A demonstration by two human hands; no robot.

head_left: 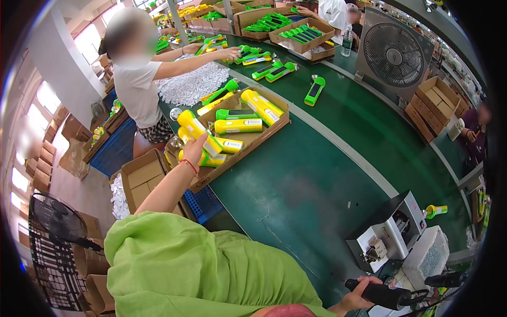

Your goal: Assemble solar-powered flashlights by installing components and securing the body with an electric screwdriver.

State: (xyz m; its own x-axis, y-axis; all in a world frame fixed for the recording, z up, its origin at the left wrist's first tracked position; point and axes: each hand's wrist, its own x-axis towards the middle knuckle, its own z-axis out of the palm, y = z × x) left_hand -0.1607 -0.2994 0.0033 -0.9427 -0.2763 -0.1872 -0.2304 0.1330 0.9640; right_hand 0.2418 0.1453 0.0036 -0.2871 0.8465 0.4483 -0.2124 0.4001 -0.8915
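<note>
My left hand (193, 149) reaches out to a flat cardboard tray (274, 126) on the green belt and closes on a yellow flashlight (198, 131) with a green end. Several more yellow and green flashlights (238, 126) lie in the same tray. A red string circles my left wrist. My right hand (360, 297) sits low at the right, wrapped round the black handle of an electric screwdriver (388, 296). My green sleeve fills the bottom of the view.
A grey and white box-shaped machine (391, 230) stands on the belt near my right hand. Another person in a white shirt (138, 87) reaches across the belt to green flashlights (274, 70). A grey fan (393, 54), cardboard boxes (435, 100) and a black fan (53, 248) stand around.
</note>
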